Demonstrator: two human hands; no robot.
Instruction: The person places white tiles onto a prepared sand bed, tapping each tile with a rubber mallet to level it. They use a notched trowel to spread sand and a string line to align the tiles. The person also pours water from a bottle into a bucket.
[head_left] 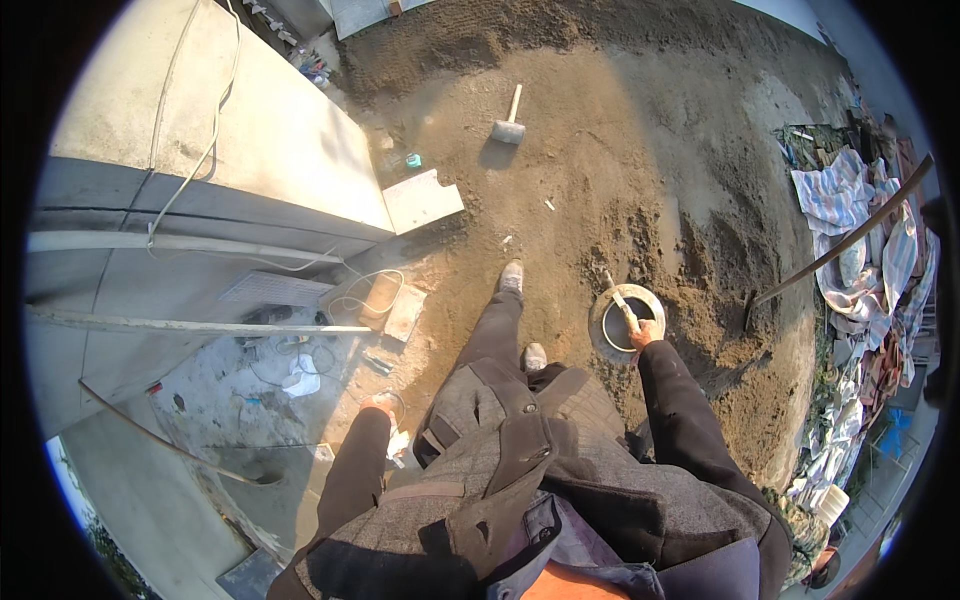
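My right hand (648, 334) is closed at the near right side of a round bucket (656, 303) with a wide pale rim and a dark inside. A slim pale tool (624, 307) runs from my fingers across the bucket's opening; its kind is too small to make out. My left hand (378, 403) hangs low on the left, beside a thin looped wire (401, 408) and a small whitish thing (398, 442). The fingers of that hand are too small and bright to read. A mallet (508, 131) with a pale handle lies on the dirt ahead.
On the left stands a pale concrete block wall (290, 130) with cables and pipes. A white board (422, 200) and a brick-like block (404, 312) lie beside it. Loose soil (720, 290) is heaped right of the bucket. A long-handled tool (845, 243) leans near striped sheeting (850, 205).
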